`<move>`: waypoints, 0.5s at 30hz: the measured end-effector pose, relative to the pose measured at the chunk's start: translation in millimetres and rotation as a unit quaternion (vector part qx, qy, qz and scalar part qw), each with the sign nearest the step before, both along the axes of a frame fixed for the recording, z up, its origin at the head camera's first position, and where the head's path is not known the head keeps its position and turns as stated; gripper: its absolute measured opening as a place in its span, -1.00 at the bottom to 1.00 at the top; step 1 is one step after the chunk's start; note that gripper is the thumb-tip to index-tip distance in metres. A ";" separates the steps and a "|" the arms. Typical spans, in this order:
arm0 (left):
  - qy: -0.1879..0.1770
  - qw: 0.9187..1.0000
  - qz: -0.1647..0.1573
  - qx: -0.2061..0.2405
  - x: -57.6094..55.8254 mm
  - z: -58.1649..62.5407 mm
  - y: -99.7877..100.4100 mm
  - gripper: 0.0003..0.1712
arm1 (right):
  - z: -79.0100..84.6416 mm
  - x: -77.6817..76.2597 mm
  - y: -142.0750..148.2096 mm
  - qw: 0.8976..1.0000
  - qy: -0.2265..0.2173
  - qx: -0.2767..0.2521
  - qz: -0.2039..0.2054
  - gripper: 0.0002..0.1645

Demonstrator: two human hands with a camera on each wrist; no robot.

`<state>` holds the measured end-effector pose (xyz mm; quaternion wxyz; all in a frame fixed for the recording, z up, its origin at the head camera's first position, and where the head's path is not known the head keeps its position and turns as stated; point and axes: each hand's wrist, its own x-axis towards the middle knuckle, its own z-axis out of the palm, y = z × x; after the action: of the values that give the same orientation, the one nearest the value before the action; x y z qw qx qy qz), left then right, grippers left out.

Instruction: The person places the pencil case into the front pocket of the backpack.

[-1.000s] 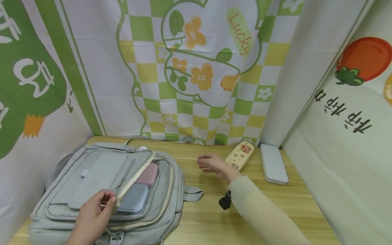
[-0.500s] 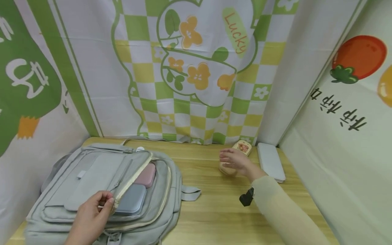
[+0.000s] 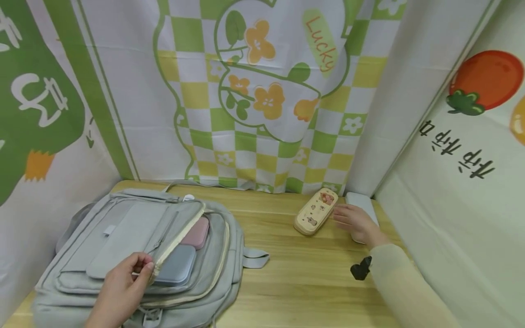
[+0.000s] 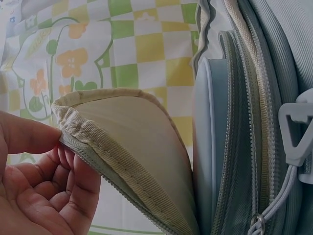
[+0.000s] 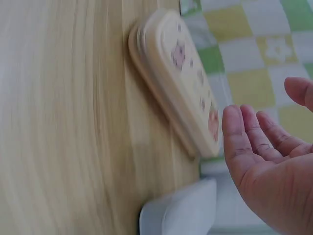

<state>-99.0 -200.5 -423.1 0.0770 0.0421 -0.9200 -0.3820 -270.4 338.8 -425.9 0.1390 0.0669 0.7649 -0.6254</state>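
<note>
A grey backpack (image 3: 131, 214) lies on the table with its front pocket unzipped. My left hand (image 3: 123, 287) pinches the edge of the pocket flap (image 4: 132, 122) between thumb and fingers and holds it raised. Inside the pocket show a blue case (image 3: 179, 264) and a pink case (image 3: 198, 233), both partly covered by the flap. Over the white case (image 3: 362, 200) hovers my right hand (image 3: 356, 222), fingers extended and holding nothing; it hides part of that case. Just left of those fingers lies a cream oblong case (image 3: 315, 213) with small cartoon prints.
A patterned curtain (image 3: 197, 105) hangs along the back edge of the wooden table (image 3: 287, 282). White printed cloth walls (image 3: 434, 196) enclose both sides. A grey strap (image 3: 256, 258) sticks out from the backpack's right side.
My right hand has moved rightward, passing over the cream case to above the white case. The left hand keeps its pinch on the flap, which has not visibly moved.
</note>
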 end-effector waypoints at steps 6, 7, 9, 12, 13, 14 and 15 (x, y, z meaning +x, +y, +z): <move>0.029 1.000 -0.005 -0.005 1.6 -3.5 0.5 -0.94 | -9.7 6.3 35.5 0.998 0.014 0.051 -0.028 -0.29; 0.032 0.999 -0.007 -0.005 1.7 -4.3 0.5 -0.94 | -11.8 7.0 41.4 0.998 0.015 0.059 -0.032 -0.29; 0.034 0.999 -0.009 -0.002 1.5 -5.7 0.5 -0.94 | -15.7 8.7 51.6 0.996 0.016 0.079 -0.040 -0.30; 0.038 0.999 -0.010 0.000 1.5 -7.3 0.5 -0.94 | -21.3 10.8 63.9 0.993 0.017 0.095 -0.060 -0.29; 0.040 0.999 -0.010 0.000 1.6 -7.8 0.7 -0.94 | -23.0 11.4 67.9 0.993 0.016 0.098 -0.066 -0.28; 0.042 0.999 -0.010 0.000 1.8 -8.2 0.9 -0.95 | -24.8 12.4 71.4 0.992 0.015 0.096 -0.075 -0.26; 0.044 0.999 -0.011 0.000 2.0 -8.5 1.1 -0.95 | -26.7 13.5 75.2 0.991 0.013 0.103 -0.086 -0.23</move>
<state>-97.0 -199.4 -431.6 0.1132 0.0149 -0.9161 -0.3844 -257.0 414.0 -452.6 0.0673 0.1384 0.8187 -0.5533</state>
